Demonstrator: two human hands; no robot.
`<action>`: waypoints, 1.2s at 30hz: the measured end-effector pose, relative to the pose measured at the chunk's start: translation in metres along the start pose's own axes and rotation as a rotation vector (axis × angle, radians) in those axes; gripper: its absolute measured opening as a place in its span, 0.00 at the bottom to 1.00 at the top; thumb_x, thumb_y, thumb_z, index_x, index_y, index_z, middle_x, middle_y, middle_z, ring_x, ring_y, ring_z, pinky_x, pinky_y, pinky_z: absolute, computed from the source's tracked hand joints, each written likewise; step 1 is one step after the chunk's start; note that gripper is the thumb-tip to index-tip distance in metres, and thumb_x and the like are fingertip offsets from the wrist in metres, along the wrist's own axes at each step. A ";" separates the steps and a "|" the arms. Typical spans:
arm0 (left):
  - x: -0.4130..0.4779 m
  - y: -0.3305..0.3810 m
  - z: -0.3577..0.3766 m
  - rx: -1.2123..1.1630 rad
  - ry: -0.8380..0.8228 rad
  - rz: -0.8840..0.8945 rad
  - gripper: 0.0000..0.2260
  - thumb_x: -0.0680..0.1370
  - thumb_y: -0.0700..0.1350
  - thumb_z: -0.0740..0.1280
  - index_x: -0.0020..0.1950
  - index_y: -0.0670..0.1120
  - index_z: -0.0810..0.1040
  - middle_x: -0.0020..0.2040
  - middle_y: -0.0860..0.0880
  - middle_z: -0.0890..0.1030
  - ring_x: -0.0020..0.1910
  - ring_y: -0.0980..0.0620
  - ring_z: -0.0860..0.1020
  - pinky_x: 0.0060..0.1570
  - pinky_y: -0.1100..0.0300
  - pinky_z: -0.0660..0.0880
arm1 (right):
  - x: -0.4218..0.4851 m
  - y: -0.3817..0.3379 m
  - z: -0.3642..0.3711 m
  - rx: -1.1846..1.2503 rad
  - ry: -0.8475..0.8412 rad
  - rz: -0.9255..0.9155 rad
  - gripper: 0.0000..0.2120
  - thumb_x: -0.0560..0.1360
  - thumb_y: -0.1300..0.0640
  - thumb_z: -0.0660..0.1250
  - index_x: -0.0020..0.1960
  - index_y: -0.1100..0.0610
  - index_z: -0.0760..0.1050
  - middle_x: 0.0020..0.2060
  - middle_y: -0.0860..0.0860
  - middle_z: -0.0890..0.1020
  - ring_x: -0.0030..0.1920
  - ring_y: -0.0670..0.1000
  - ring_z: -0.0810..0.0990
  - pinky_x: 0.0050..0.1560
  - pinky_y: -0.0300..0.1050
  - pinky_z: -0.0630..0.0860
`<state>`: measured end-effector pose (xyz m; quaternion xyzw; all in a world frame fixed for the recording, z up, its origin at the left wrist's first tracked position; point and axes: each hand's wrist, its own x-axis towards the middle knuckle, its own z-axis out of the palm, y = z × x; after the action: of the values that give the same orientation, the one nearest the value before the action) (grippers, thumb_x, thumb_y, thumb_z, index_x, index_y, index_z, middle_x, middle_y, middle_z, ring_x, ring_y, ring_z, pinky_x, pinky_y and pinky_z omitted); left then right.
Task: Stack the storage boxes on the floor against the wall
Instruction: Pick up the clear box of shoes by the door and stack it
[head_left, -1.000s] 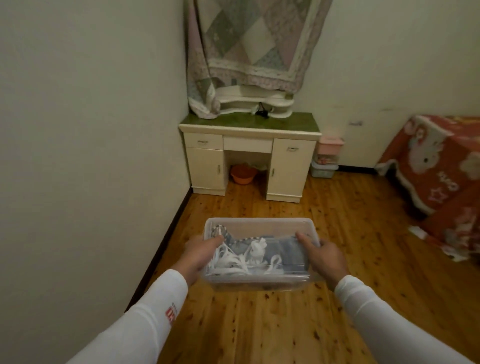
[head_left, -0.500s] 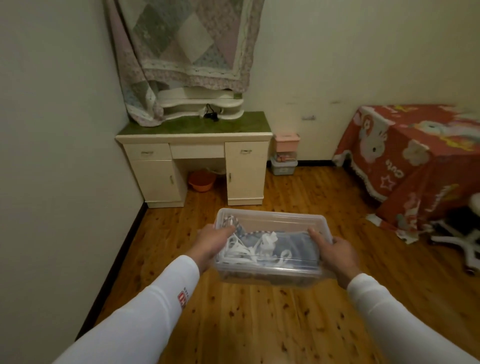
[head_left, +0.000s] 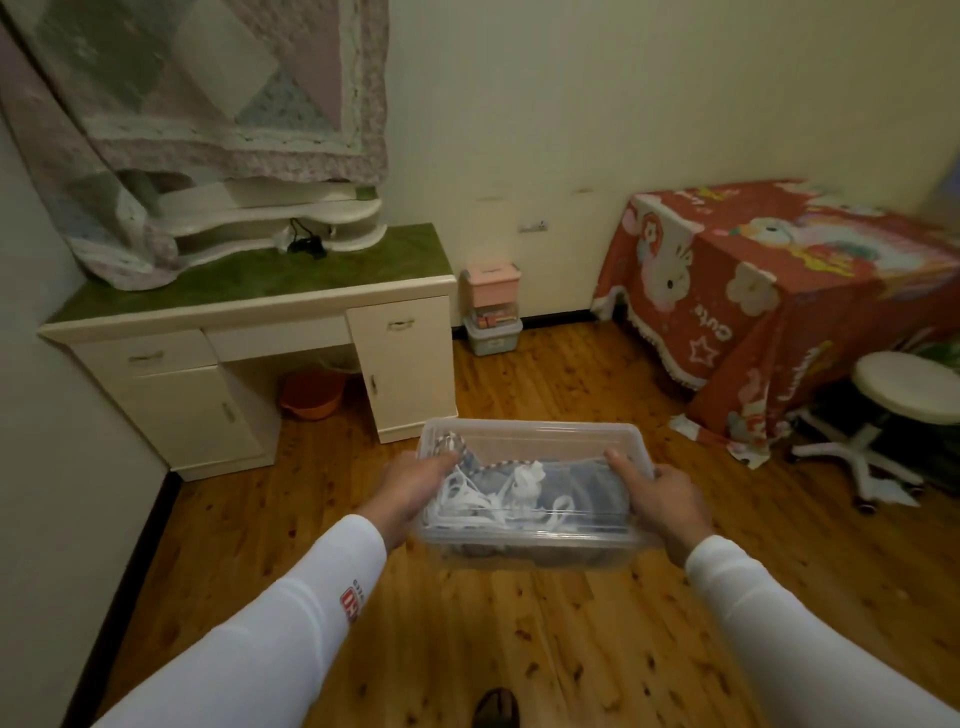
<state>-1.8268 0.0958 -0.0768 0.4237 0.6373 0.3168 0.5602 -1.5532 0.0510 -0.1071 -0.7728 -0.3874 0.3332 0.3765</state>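
I carry a clear plastic storage box (head_left: 530, 452) in front of me, above the wooden floor. It holds white cords and folded blue cloth. My left hand (head_left: 410, 486) grips its left end, thumb over the rim. At the right end my right hand (head_left: 662, 496) grips the same way. Against the far wall, beside the desk, a pink box (head_left: 492, 285) sits on top of a pale lidded box (head_left: 492, 335), with a clear box between them.
A cream desk with a green top (head_left: 249, 332) stands at the left wall, an orange basin (head_left: 313, 393) beneath it. A red cloth-covered table (head_left: 779, 291) and a white stool (head_left: 904, 384) are on the right. My foot (head_left: 496, 706) shows below.
The view has swung to the right and moved closer to the far wall. The desk has shifted left, and the red table and stool have come into view. Both hands still hold the box.
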 end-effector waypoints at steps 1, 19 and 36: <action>0.021 0.010 0.007 0.000 -0.011 -0.010 0.14 0.75 0.53 0.69 0.56 0.45 0.79 0.40 0.48 0.86 0.34 0.50 0.85 0.25 0.61 0.77 | 0.018 -0.004 0.000 0.004 0.028 0.016 0.26 0.69 0.30 0.64 0.52 0.52 0.77 0.42 0.49 0.82 0.40 0.51 0.81 0.36 0.44 0.77; 0.269 0.172 0.107 0.112 -0.119 0.054 0.16 0.75 0.56 0.68 0.57 0.46 0.80 0.47 0.45 0.85 0.43 0.44 0.84 0.48 0.47 0.81 | 0.280 -0.091 -0.032 -0.044 0.129 0.081 0.31 0.70 0.29 0.62 0.53 0.55 0.78 0.44 0.51 0.82 0.41 0.50 0.80 0.33 0.42 0.71; 0.503 0.305 0.235 -0.004 0.026 0.008 0.06 0.76 0.52 0.68 0.45 0.49 0.78 0.29 0.56 0.83 0.27 0.56 0.82 0.19 0.67 0.73 | 0.616 -0.155 -0.064 -0.115 -0.066 -0.038 0.28 0.70 0.29 0.62 0.50 0.54 0.78 0.44 0.51 0.82 0.44 0.52 0.81 0.49 0.52 0.78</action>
<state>-1.5463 0.6633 -0.0731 0.4210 0.6423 0.3257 0.5515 -1.2615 0.6181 -0.0826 -0.7742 -0.4326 0.3284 0.3249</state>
